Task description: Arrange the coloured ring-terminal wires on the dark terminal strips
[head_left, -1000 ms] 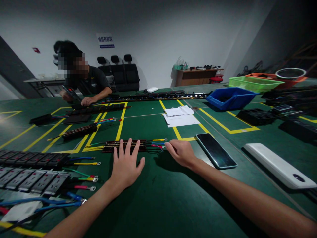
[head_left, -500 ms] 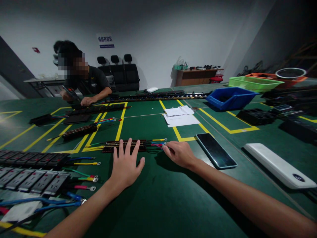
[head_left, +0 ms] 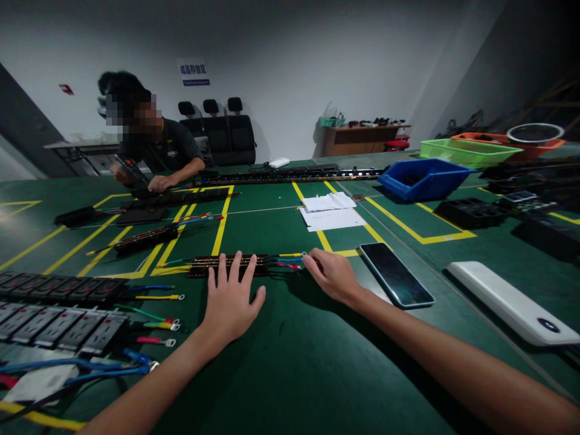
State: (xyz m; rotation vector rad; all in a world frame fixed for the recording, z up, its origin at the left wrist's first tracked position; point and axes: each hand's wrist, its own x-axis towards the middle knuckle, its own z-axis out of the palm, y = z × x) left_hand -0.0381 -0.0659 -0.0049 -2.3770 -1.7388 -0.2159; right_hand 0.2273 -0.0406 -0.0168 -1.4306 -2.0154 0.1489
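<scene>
My left hand (head_left: 232, 302) lies with fingers spread on the near side of a power strip body (head_left: 203, 263), whose inner metal bars show. Several coloured wires (head_left: 283, 260) with crimped ends run out of its right end: yellow, blue and red. My right hand (head_left: 330, 275) is closed in a pinch at the tips of the yellow and blue wires; the fingers partly hide the blue one's end. The red wire (head_left: 290, 266) lies just below, free of the fingers. Green and yellow wires (head_left: 174, 264) stick out of the strip's left end.
Finished-looking socket strips (head_left: 54, 326) with wires lie at the left. To the right are a phone (head_left: 397, 275), a white power bank (head_left: 507, 302) and a blue bin (head_left: 423, 181). Papers (head_left: 333, 217) lie beyond. A co-worker (head_left: 158, 145) holds a tool across the table.
My right hand has moved slightly up and right, from the red and blue wire ends to the yellow and blue ones. The wires now lie more spread. My left hand stays put.
</scene>
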